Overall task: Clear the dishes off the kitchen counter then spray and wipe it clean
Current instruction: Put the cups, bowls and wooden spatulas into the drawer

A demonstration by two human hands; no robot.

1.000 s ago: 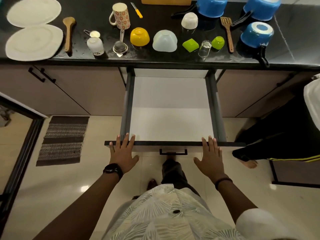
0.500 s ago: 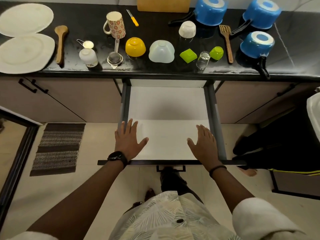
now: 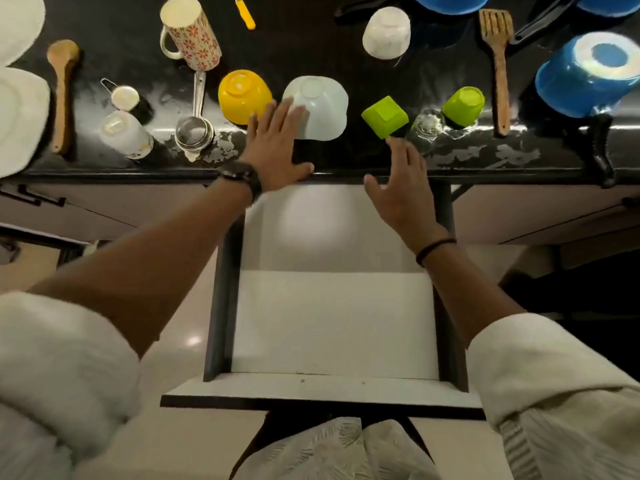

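Observation:
Upturned dishes crowd the wet black counter (image 3: 467, 161). My left hand (image 3: 277, 147) stretches flat over the counter edge, fingertips at the pale white bowl (image 3: 322, 109), beside the yellow bowl (image 3: 242, 95). My right hand (image 3: 403, 187) is spread open just below the square green bowl (image 3: 384, 116) and a clear glass (image 3: 427, 124), holding nothing. A round green bowl (image 3: 464, 105) sits further right. Below the counter an empty white drawer (image 3: 332, 323) stands pulled out.
At left lie white plates (image 3: 17, 116), a wooden spoon (image 3: 62, 95), a floral mug (image 3: 190, 39), a strainer (image 3: 194, 133) and small cups (image 3: 121, 133). At right are a wooden spatula (image 3: 498, 64) and blue pots (image 3: 585, 74). A white cup (image 3: 386, 32) stands behind.
Both hands have left the drawer front and risen over the open drawer to the counter edge. My head has moved closer to the counter.

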